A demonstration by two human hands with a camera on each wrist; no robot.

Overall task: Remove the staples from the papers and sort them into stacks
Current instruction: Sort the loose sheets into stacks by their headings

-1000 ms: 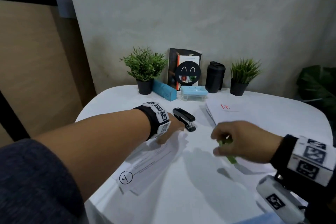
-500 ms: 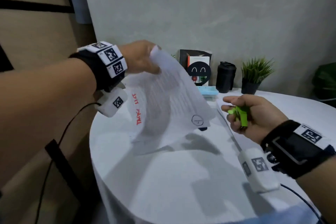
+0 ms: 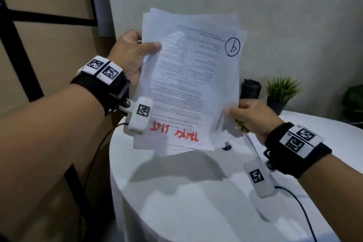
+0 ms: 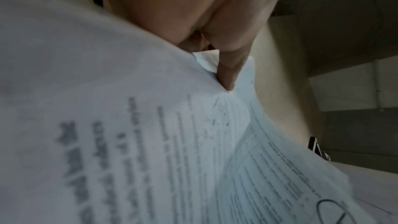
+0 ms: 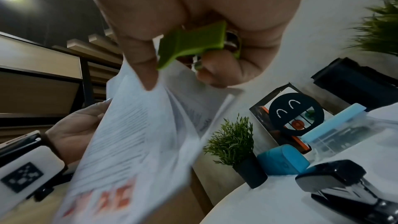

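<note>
Holding the stapled bundle of white printed paper sheets (image 3: 188,76) upright above the white round tabletop (image 3: 196,192), the left hand (image 3: 129,53) pinches its upper left edge, thumb across the front page and the other fingers (image 5: 86,113) behind. Lower down on the opposite edge, the right hand (image 3: 249,116) nips the sheets with its thumb (image 5: 140,64) while its curled fingers also keep a green plastic staple remover (image 5: 191,43) tucked in the palm. The pages read upside down: a circled handwritten number sits at the top right corner, red marker lettering along the bottom.

The staple itself cannot be made out in any view. I judge the step to be turning the bundle to bring the stapled corner to the remover. To do it well, the left hand should pin that corner flat and taut, and the right should let go of the paper so the remover's jaws are free to slide under the staple without tearing.

Beyond the right hand lie a black stapler (image 5: 344,188), a blue case (image 5: 284,161) and a small potted plant (image 5: 234,146).
</note>
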